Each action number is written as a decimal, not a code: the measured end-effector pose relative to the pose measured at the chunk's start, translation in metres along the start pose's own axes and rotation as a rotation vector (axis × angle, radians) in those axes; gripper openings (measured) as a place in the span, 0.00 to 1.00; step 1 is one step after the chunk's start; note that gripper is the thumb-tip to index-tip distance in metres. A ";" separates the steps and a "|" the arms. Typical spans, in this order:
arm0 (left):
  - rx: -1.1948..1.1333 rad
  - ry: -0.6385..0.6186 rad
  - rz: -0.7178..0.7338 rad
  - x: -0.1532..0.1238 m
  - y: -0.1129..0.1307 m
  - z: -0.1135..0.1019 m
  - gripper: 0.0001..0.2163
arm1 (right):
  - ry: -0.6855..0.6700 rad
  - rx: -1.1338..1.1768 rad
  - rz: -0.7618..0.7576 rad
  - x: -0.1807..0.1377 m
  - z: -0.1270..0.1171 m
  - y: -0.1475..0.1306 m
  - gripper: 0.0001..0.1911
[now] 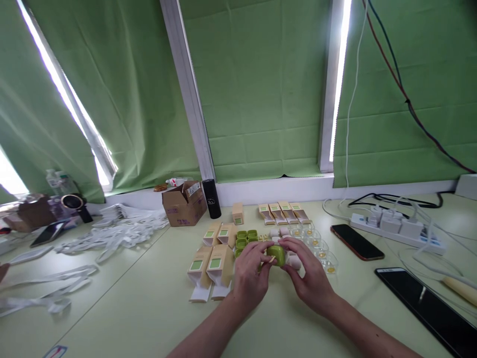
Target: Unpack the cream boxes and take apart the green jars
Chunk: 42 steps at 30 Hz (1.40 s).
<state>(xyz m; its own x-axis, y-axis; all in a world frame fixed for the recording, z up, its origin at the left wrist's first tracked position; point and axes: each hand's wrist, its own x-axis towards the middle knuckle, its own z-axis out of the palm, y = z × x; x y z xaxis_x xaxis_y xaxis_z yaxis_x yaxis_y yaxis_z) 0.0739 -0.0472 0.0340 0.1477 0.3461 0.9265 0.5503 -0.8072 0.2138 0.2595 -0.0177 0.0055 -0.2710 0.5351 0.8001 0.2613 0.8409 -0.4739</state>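
My left hand (pixel 250 276) and my right hand (pixel 310 274) meet over the pale green table (pixel 149 308), both closed on a small round green case (pixel 276 254). A thin pale stick shows at the left fingertips against the case. Just behind lie small green cases (pixel 246 235), several clear round lids with gold pieces (pixel 316 242) and white caps (pixel 278 232). Tan boxes with green labels (pixel 210 266) lie to the left of my left hand, their flaps open.
More tan boxes (pixel 283 212) line the back, beside a black cylinder (pixel 211 198) and a cardboard carton (pixel 184 203). A phone (pixel 357 241), a power strip (pixel 397 227) and a black tablet (pixel 428 308) lie right. White strips (pixel 112 233) litter the left.
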 end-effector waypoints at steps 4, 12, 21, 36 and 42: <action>-0.038 0.001 -0.124 -0.006 -0.002 0.001 0.06 | 0.003 0.015 0.062 0.000 0.000 0.002 0.21; -0.341 0.206 -0.611 -0.007 -0.009 0.005 0.12 | -0.035 0.066 0.111 0.001 0.000 0.002 0.21; -0.415 0.391 -0.897 0.003 -0.024 0.002 0.23 | 0.014 0.057 0.177 0.006 -0.008 0.000 0.07; -0.468 0.375 -0.922 0.003 -0.021 0.006 0.22 | -0.111 -0.364 0.063 0.008 -0.079 0.005 0.07; -0.462 0.364 -0.910 0.002 -0.021 0.006 0.23 | -0.146 -0.550 -0.033 -0.016 -0.079 0.028 0.06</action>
<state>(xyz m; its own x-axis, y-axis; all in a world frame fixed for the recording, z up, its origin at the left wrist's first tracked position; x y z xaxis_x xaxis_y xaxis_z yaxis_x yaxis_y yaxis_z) 0.0676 -0.0262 0.0297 -0.4544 0.8050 0.3815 -0.0443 -0.4481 0.8929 0.3448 -0.0086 0.0087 -0.4021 0.5473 0.7340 0.6836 0.7128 -0.1570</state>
